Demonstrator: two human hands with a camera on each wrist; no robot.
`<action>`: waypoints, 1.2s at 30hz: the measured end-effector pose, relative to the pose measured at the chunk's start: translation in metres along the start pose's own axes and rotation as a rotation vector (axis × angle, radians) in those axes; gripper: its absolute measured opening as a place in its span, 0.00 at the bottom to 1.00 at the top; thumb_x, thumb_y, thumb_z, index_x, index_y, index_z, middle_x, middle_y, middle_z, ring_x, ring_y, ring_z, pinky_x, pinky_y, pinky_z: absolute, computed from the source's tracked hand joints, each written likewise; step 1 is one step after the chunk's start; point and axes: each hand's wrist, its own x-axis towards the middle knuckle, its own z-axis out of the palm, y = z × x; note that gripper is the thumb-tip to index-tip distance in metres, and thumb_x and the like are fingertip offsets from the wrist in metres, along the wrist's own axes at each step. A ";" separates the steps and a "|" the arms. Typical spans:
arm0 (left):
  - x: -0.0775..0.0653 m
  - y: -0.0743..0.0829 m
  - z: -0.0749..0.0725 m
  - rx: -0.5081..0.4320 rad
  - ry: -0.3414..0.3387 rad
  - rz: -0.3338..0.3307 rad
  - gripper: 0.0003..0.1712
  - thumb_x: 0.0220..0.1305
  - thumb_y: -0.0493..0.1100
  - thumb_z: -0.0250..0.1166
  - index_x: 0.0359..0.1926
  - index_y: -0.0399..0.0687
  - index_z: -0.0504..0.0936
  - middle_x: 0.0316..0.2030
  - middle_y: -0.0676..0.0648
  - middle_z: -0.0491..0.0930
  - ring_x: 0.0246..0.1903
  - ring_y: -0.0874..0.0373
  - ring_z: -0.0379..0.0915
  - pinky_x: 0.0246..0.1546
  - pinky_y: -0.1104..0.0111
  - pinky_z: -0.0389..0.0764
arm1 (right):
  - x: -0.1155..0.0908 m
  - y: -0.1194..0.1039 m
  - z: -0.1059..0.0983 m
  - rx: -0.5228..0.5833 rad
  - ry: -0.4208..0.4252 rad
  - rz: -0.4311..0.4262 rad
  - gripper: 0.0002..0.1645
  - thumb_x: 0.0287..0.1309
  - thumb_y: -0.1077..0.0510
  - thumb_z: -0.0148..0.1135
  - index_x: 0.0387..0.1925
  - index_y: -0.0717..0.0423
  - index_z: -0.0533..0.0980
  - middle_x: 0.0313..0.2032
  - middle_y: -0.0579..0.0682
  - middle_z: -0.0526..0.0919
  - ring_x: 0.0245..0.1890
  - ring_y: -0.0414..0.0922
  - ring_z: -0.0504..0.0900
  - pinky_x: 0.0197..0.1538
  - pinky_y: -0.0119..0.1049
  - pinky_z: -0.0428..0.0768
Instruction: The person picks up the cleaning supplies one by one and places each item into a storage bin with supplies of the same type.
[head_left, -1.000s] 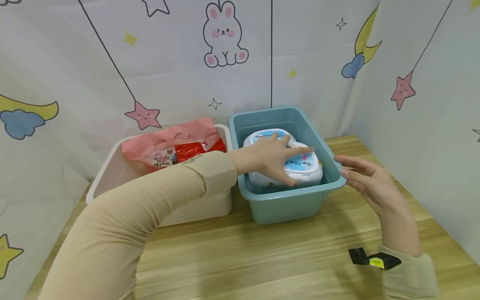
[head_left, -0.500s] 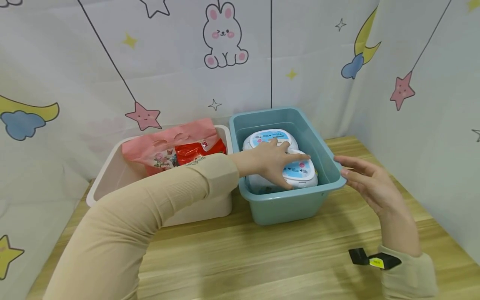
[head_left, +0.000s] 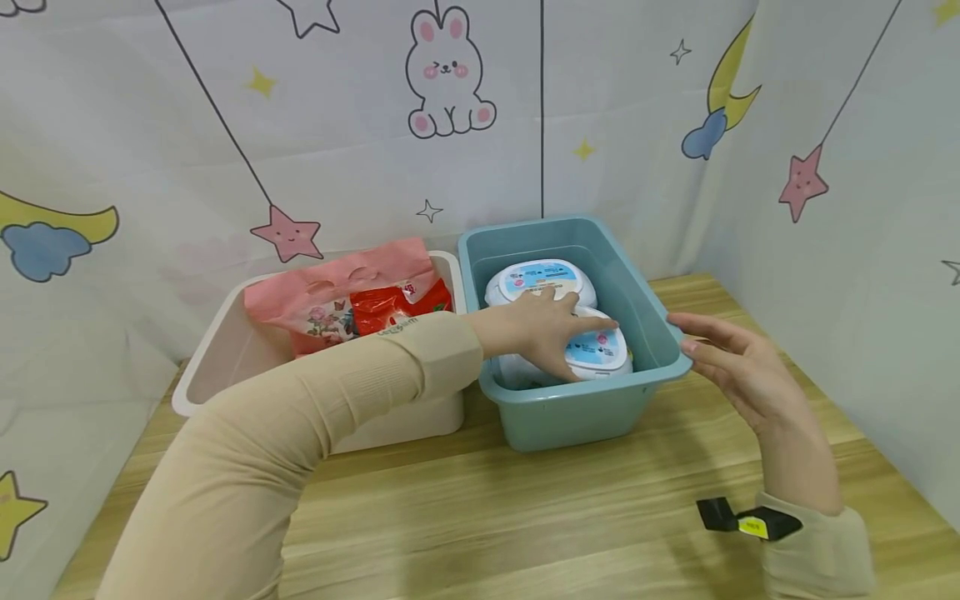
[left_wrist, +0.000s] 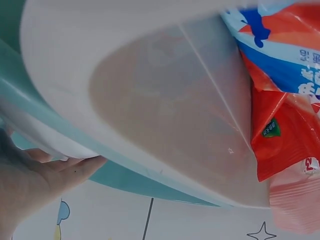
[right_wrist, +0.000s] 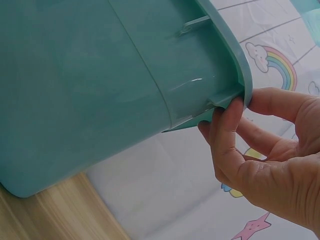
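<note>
A teal plastic bin (head_left: 577,421) stands on the table with two white oval tubs inside, their lids printed in blue. My left hand (head_left: 536,333) reaches across from the left and grips the front tub (head_left: 600,350) from above, fingers spread over its lid and thumb toward the near side. The back tub (head_left: 546,273) lies beyond the hand, partly behind the fingers. In the left wrist view, the fingers (left_wrist: 75,172) lie along a white tub wall. My right hand (head_left: 738,367) pinches the bin's right rim; the right wrist view shows thumb and fingers on either side of the rim (right_wrist: 246,70).
Left of the teal bin is a white bin (head_left: 435,417) holding a pink floral bag (head_left: 345,271) and a red packet (head_left: 393,308); my left sleeve (head_left: 360,383) passes over it. A printed curtain (head_left: 600,92) hangs behind. Wooden tabletop (head_left: 480,525) extends in front.
My left hand and the front tub have shifted slightly left and down within the teal bin, showing more of the back tub. The right hand stays on the rim.
</note>
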 end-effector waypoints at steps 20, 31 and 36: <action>0.004 -0.004 0.002 -0.044 -0.073 -0.074 0.48 0.57 0.73 0.56 0.74 0.79 0.42 0.75 0.42 0.45 0.74 0.39 0.44 0.69 0.44 0.58 | 0.000 0.002 0.000 -0.015 -0.002 -0.019 0.22 0.66 0.69 0.51 0.61 0.62 0.72 0.53 0.44 0.79 0.51 0.37 0.79 0.49 0.26 0.80; 0.005 -0.003 0.002 -0.042 -0.082 -0.055 0.49 0.56 0.73 0.57 0.74 0.78 0.44 0.74 0.43 0.49 0.72 0.38 0.48 0.67 0.45 0.62 | 0.001 0.002 0.000 -0.013 -0.002 -0.018 0.22 0.66 0.69 0.51 0.61 0.61 0.72 0.53 0.43 0.79 0.51 0.37 0.79 0.49 0.26 0.80; 0.005 -0.004 0.001 -0.064 -0.093 -0.045 0.50 0.56 0.73 0.58 0.74 0.76 0.44 0.75 0.43 0.47 0.73 0.36 0.44 0.69 0.44 0.58 | 0.001 0.002 0.000 -0.013 0.001 -0.019 0.22 0.66 0.69 0.51 0.60 0.61 0.73 0.53 0.43 0.79 0.50 0.37 0.79 0.49 0.26 0.80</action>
